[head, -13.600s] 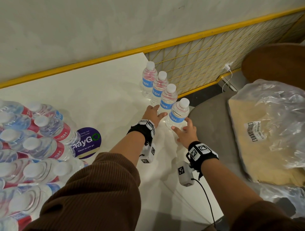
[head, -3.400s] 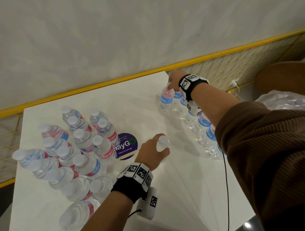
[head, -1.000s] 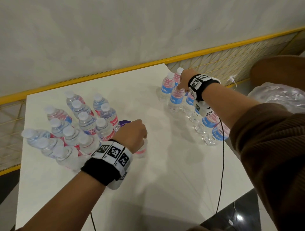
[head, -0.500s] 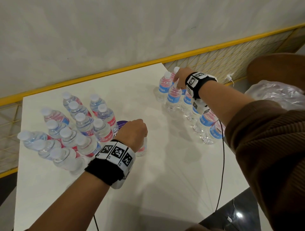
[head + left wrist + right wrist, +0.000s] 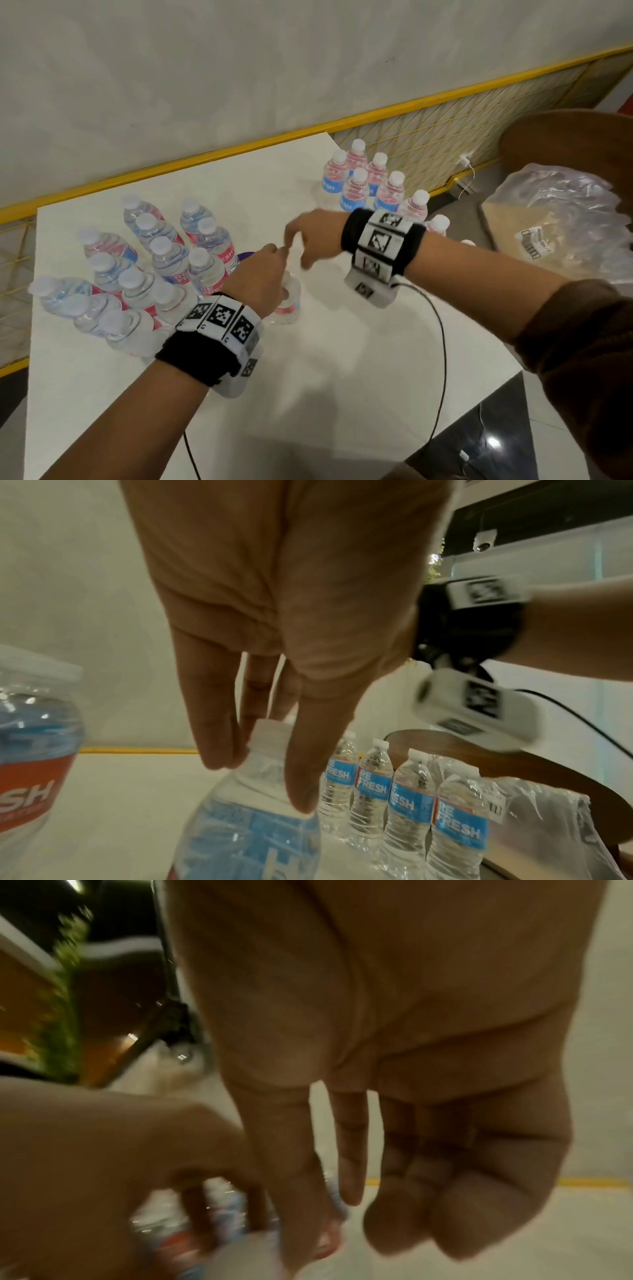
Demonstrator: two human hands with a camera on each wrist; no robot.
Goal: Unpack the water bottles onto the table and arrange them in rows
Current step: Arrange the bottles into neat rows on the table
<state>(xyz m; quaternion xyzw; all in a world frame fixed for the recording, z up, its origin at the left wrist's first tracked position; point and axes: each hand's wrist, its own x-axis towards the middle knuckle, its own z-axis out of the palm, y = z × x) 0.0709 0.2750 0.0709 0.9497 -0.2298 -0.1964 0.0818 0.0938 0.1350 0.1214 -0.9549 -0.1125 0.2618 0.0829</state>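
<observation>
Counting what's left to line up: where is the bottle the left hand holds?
Head view: mid-table, the bottle stands under the left hand, between the unsorted cluster and the rows.

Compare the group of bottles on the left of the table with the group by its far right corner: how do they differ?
The left cluster is bunched loosely, several bottles leaning; the right group stands upright in two neat lines. The left cluster mostly shows red label sides to the head view, the right group mostly blue. Both hold the same clear, white-capped bottles on the white table. The left hand grips one more bottle between them.
</observation>
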